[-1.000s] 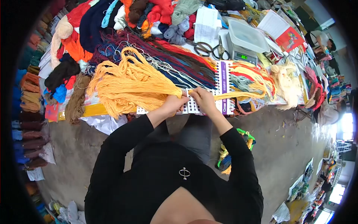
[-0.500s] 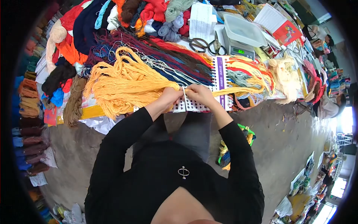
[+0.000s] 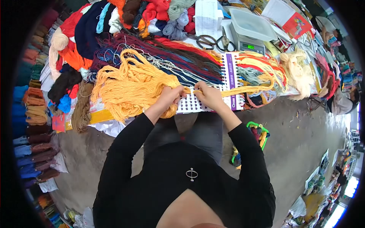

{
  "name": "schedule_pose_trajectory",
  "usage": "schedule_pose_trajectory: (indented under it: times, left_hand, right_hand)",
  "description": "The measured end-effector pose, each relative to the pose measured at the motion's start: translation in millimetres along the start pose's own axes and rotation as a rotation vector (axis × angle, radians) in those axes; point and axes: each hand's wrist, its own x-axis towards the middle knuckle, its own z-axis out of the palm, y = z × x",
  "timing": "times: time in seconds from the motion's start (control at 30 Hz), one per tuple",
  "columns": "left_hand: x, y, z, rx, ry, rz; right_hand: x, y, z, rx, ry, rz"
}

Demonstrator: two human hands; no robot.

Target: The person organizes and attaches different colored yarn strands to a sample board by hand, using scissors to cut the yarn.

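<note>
A large bundle of yellow-orange yarn (image 3: pixel 129 89) lies spread across the table's left side. My left hand (image 3: pixel 170 97) is closed at the bundle's right end, gripping strands of it. Close by on the right, my right hand (image 3: pixel 208 96) pinches the same yarn over a white perforated card (image 3: pixel 188 106). From under that hand a yellow strand runs right, across the card's purple-printed strip (image 3: pixel 231 72). Dark blue, maroon, red and cream threads hang through holes along the card's far side. My fingers hide the exact hole at the pinch.
Beyond the card lie two pairs of scissors (image 3: pixel 225 42), beside a digital scale (image 3: pixel 250 47) bearing a clear plastic tub (image 3: pixel 253 24). Colored yarn skeins (image 3: pixel 91 28) heap at the back left. A green-rimmed basket (image 3: pixel 262 133) stands on the floor; another person (image 3: pixel 341 102) is at far right.
My hands have drawn slightly apart, the left one shifting away from the right, and a short length of yarn shows between them. The whole view has shifted a little.
</note>
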Motion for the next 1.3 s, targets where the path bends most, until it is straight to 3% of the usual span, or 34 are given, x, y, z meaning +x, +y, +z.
schedule_pose_trajectory:
  times: [0.07, 0.13, 0.2, 0.23, 0.3, 0.4, 0.6, 0.8, 0.9, 0.97, 1.0, 1.1, 1.13, 1.2, 1.3]
  left_hand:
    - [-2.0, 1.2, 13.5, 0.315, 0.196, 0.143]
    - [0.2, -2.5, 10.4, 0.352, 0.218, 0.195]
    - [4.8, -2.3, -4.5, 0.133, 0.121, 0.047]
    - [-4.2, 14.7, -9.1, -0.119, 0.002, -0.031]
    - [-26.4, 46.1, -29.3, -0.295, -0.276, -0.079]
    - [-47.1, 68.4, -27.9, -0.352, -0.365, -0.006]
    - [-50.5, 73.0, -9.7, -0.09, -0.118, 0.103]
    - [-38.2, 58.5, -9.4, 0.186, 0.182, 0.354]
    - [-35.9, 58.7, -18.5, 0.121, 0.172, 0.246]
    - [-36.4, 66.5, -32.4, -0.346, -0.462, -0.042]
    - [-31.2, 57.5, -36.2, -0.523, -0.528, -0.056]
    - [-29.8, 52.0, -29.8, -0.604, -0.558, -0.019]
    - [-35.8, 58.0, -19.7, -0.614, -0.427, -0.061]
    - [-24.3, 43.5, -18.9, -0.54, -0.546, -0.042]
    - [-7.6, 29.1, -3.2, -0.125, -0.453, -0.286]
  right_hand:
    - [-1.2, 2.1, 3.8, -0.025, 0.048, -0.014]
    - [-2.0, -0.2, 6.0, -0.068, 0.046, 0.009]
    - [-1.9, 0.3, 12.1, -0.072, 0.088, -0.007]
    - [-3.1, 1.1, 15.0, -0.075, 0.129, -0.017]
    - [-3.6, 0.8, 16.8, -0.089, 0.152, -0.018]
    - [-5.2, 1.7, 21.7, -0.056, 0.241, -0.089]
    - [-6.0, 3.9, 22.2, -0.079, 0.217, -0.082]
    - [-5.6, 5.2, 24.8, -0.096, 0.244, -0.111]
    - [-6.1, 2.8, 23.6, -0.104, 0.238, -0.103]
    - [-5.9, 1.7, 23.3, -0.099, 0.247, -0.1]
    - [-6.6, 1.1, 22.9, -0.093, 0.243, -0.093]
    - [-9.3, -2.1, 20.3, -0.08, 0.259, -0.088]
    - [-10.4, -1.6, 19.6, -0.076, 0.27, -0.093]
    - [-12.3, 2.4, 19.7, -0.059, 0.205, -0.03]
    - [-14.1, 8.0, 26.9, 0.242, 0.342, 0.049]
